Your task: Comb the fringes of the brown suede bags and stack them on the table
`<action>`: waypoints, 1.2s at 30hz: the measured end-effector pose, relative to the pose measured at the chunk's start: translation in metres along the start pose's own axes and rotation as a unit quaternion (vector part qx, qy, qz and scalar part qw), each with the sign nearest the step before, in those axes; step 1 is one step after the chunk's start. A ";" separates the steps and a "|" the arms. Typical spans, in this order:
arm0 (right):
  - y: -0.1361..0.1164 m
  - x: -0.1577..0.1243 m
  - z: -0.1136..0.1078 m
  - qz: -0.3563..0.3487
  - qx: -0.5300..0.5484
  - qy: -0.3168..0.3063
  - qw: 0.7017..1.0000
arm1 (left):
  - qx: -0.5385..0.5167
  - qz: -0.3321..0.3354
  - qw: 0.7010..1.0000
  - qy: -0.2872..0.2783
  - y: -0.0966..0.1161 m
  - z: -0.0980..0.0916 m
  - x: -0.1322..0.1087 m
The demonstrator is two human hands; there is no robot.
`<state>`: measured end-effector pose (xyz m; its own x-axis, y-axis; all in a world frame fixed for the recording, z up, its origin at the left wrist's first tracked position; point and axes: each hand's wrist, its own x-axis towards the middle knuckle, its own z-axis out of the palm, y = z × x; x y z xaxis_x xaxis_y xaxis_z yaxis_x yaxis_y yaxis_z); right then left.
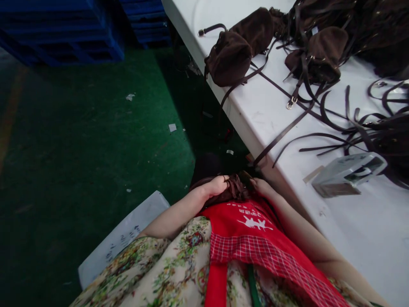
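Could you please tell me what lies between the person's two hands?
In the head view, bunched dark brown material lies between the left hand and the right hand.

A workshop floor, by the look of it one where bags are worked on in quantity.
The long white desk (268,123) carries many dark brown bags (231,59) of much the same make, heaped at its far end with their straps tangled; blue pallets (73,25) stand stacked by the green floor (134,94), which bears paper scraps (172,127) and a faded yellowish line (11,111) (the sort often painted in factories); the person wears a red apron (239,215) with white printing, another sign of a working place.
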<state>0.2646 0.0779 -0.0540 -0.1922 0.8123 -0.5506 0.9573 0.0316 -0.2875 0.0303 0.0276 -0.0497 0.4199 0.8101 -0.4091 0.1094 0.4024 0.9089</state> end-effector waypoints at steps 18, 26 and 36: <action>-0.061 -0.052 -0.039 -0.197 0.092 0.120 0.969 | -0.131 0.020 0.971 -0.199 0.025 -0.019 -0.007; -0.070 -0.078 -0.036 -0.223 -0.090 0.031 0.970 | -0.065 0.000 0.978 -0.199 0.020 -0.022 -0.009; -0.080 -0.059 -0.037 -0.212 -0.207 0.024 0.955 | 0.011 0.035 0.967 -0.252 0.035 -0.023 -0.018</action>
<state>0.2076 0.0487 0.0306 -0.5805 0.7005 -0.4151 0.8011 0.5827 -0.1368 0.0061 0.0372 -0.0121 0.8117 0.5229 -0.2603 0.0814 0.3399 0.9369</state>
